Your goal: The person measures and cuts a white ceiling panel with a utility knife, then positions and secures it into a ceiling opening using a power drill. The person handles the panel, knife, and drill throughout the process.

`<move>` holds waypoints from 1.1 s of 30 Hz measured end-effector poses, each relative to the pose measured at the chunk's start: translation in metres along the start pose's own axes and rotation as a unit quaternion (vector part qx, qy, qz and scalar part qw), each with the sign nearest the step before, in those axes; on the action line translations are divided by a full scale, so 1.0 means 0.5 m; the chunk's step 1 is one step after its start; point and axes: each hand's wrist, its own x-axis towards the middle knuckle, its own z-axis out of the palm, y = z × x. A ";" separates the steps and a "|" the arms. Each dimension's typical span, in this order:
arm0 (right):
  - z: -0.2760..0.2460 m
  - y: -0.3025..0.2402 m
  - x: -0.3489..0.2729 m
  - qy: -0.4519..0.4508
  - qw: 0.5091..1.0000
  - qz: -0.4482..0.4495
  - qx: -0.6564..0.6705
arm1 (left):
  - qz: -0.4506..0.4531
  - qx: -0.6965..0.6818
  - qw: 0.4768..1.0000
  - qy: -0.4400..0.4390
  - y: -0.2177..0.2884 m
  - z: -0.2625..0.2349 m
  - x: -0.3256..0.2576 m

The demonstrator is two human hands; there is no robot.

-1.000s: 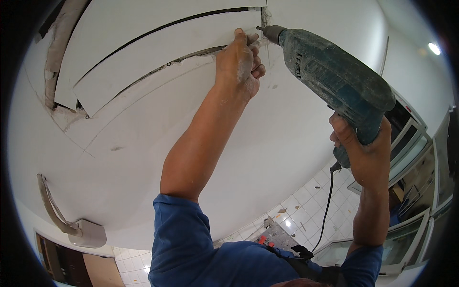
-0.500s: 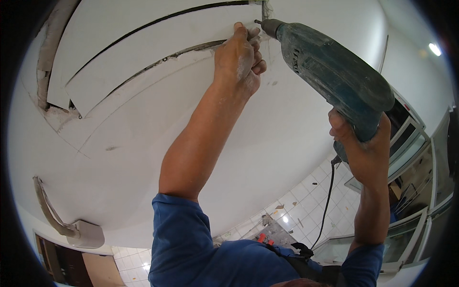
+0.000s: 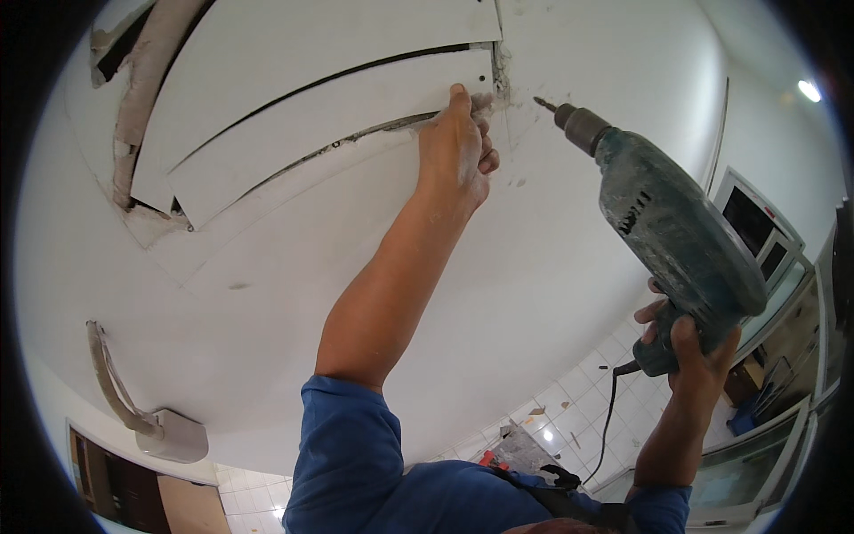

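My right hand (image 3: 692, 343) grips the handle of a dusty dark-green power drill (image 3: 676, 231), its cord hanging down. The bit (image 3: 544, 104) in the chuck points up and left, apart from the surface. Raised overhead, my left hand (image 3: 458, 147) has its fingers curled and its thumb up against the lower edge of a white board strip (image 3: 356, 102). What the fingers hold, if anything, is hidden. A small dark dot (image 3: 481, 78), a hole or screw head, sits in the strip's right end, just above my left hand.
Dark gaps border the strip, with rough broken plaster (image 3: 501, 71) at its right end. A wrapped pipe (image 3: 142, 98) runs at the upper left, and a white box with a pipe (image 3: 173, 436) is lower left. Glass-fronted frames (image 3: 756, 454) stand right. Debris lies on the tiled floor (image 3: 569, 418).
The drill has drawn back down and right, away from the strip's end. The dark dot now shows in the strip. My left hand remains at the strip's edge while the view has shifted.
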 end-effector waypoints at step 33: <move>0.090 0.058 0.111 -0.084 0.995 -0.021 -0.059 | 0.015 -0.032 0.990 -0.133 -0.088 0.060 -0.007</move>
